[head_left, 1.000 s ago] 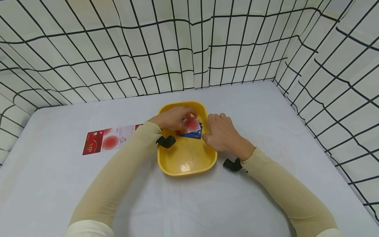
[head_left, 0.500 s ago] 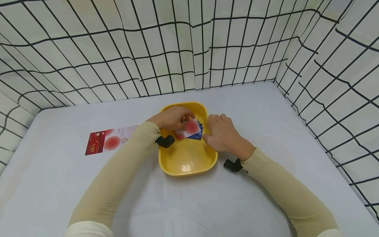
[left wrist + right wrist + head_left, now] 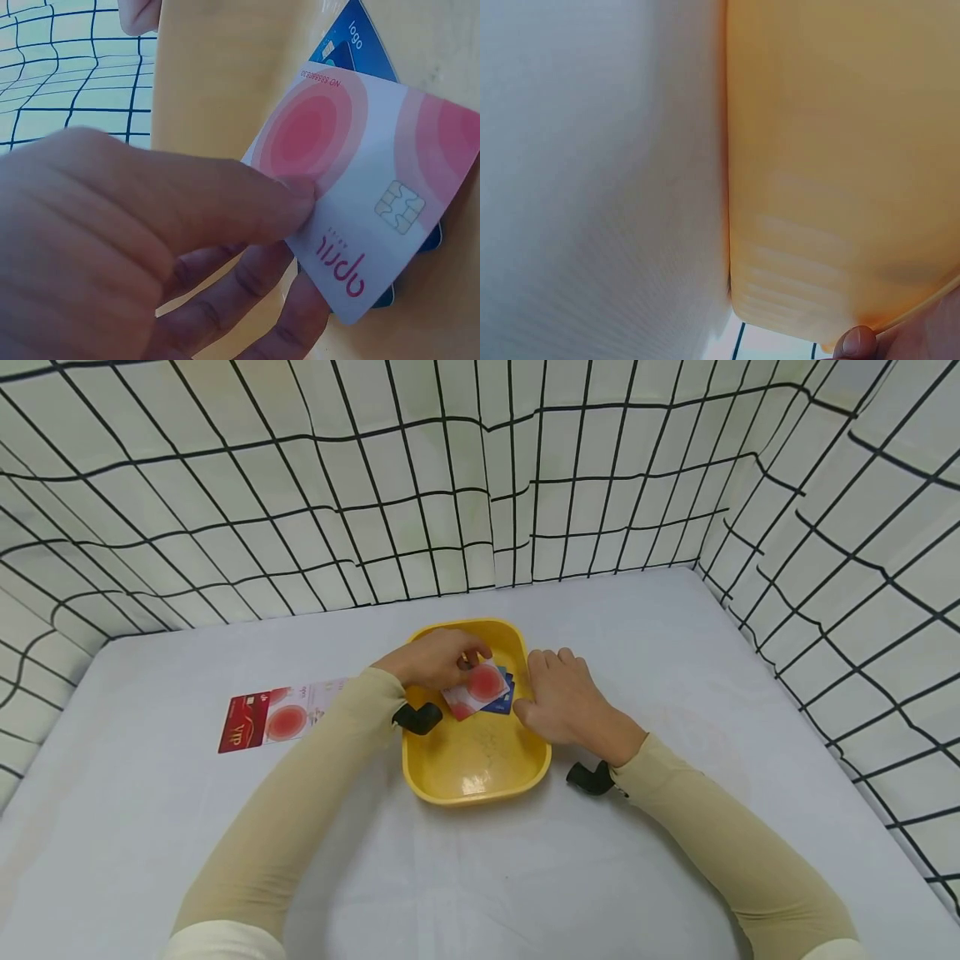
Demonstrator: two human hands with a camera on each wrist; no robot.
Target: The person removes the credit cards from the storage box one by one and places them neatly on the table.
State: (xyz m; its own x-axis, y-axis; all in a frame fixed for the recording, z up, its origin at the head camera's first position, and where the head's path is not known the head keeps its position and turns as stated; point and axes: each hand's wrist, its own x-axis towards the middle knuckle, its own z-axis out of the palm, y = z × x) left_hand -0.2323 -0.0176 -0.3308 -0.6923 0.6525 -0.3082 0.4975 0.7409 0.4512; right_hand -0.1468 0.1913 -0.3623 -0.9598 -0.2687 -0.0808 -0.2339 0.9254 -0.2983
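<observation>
in the yellow tray (image 3: 476,760), our left hand (image 3: 435,660) pinches a chip card (image 3: 360,172) edge-only, might slip; right hand (image 3: 564,697) grips the tray.

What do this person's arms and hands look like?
The person wears fitted beige sleeves, with off-white fabric near the head view's lower edge. A black bent piece shows at each sleeve end. The left hand and right hand wear no gloves.

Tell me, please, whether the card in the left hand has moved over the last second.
Yes: the pink-and-white card shifted slightly toward the person, judged against the yellow tray.
</observation>
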